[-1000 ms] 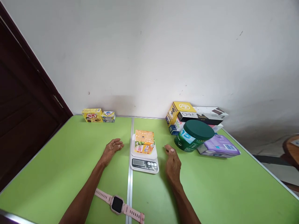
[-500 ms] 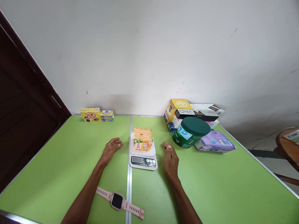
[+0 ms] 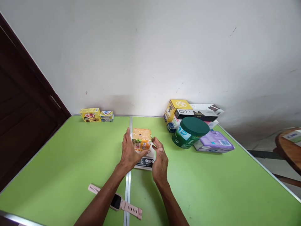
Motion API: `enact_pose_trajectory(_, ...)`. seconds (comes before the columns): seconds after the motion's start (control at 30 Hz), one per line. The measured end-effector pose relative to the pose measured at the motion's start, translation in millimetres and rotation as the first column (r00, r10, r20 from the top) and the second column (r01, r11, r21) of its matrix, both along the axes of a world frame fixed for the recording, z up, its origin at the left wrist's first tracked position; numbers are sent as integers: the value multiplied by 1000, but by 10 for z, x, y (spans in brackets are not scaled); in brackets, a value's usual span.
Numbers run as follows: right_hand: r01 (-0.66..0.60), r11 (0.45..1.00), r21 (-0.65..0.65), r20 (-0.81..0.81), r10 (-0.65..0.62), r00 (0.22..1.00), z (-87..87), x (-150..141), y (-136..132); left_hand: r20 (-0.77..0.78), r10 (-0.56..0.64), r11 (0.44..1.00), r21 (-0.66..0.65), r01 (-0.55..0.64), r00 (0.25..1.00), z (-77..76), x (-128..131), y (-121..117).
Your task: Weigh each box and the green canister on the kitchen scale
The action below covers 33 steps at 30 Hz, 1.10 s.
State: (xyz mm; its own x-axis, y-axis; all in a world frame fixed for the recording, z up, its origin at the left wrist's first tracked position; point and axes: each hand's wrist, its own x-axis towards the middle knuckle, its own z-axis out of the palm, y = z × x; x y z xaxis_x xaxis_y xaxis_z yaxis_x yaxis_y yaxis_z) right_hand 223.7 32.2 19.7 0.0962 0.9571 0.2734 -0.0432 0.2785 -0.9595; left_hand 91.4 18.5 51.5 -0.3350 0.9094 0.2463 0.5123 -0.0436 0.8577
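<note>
A block-shaped orange package in clear wrap (image 3: 141, 135) is on the platform of a white digital kitchen scale (image 3: 145, 164). My left hand (image 3: 129, 150) closes around its left side, thumb across the lower front. From the right, my right hand (image 3: 160, 161) has its curled fingertips against the package's side. Between them the hands cover much of the scale, including part of its display. A pink smartwatch (image 3: 128, 206) lies on the green table near me, partly hidden beneath my left forearm.
Two small yellow boxes (image 3: 90, 115) stand at the back left by the wall. Toward the back right are a green tub (image 3: 188, 135), a purple soft pack (image 3: 215, 141) and several stacked boxes (image 3: 180, 106). A metal seam (image 3: 127, 188) runs down the table (image 3: 70, 163).
Both hands have moved inward from either side of the scale and closed on the orange package. The package remains over the scale; the view has shifted slightly.
</note>
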Motion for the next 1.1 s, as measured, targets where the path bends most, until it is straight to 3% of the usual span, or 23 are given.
enact_pose_trajectory(0.27,-80,995,-63,-34,78,996,-56,71,40,85,-265,961,-58,271,960,234,-400,326)
enact_pose_trajectory(0.37,-74,994,-75,-37,71,997,-43,57,38,93,-274,959,-43,279,957,266,-469,330)
enact_pose_trajectory(0.5,-110,994,23,3,110,994,44,75,27,138,-206,979,29,204,969,332,-676,209)
enact_pose_trajectory(0.67,-23,999,33,37,22,999,136,211,7,152,-45,997,72,34,987,394,-1477,17)
enact_pose_trajectory(0.83,-16,1000,-19,88,18,996,104,315,-58,149,169,985,12,-172,974,179,-2500,-31)
enact_pose_trajectory(0.97,-171,985,-34,213,175,961,24,245,-218,163,249,968,-1,-252,955,3,-3073,16)
enact_pose_trajectory(1.1,-375,925,-59,287,376,881,6,-95,-471,181,247,968,-6,-250,952,-47,-3362,133)
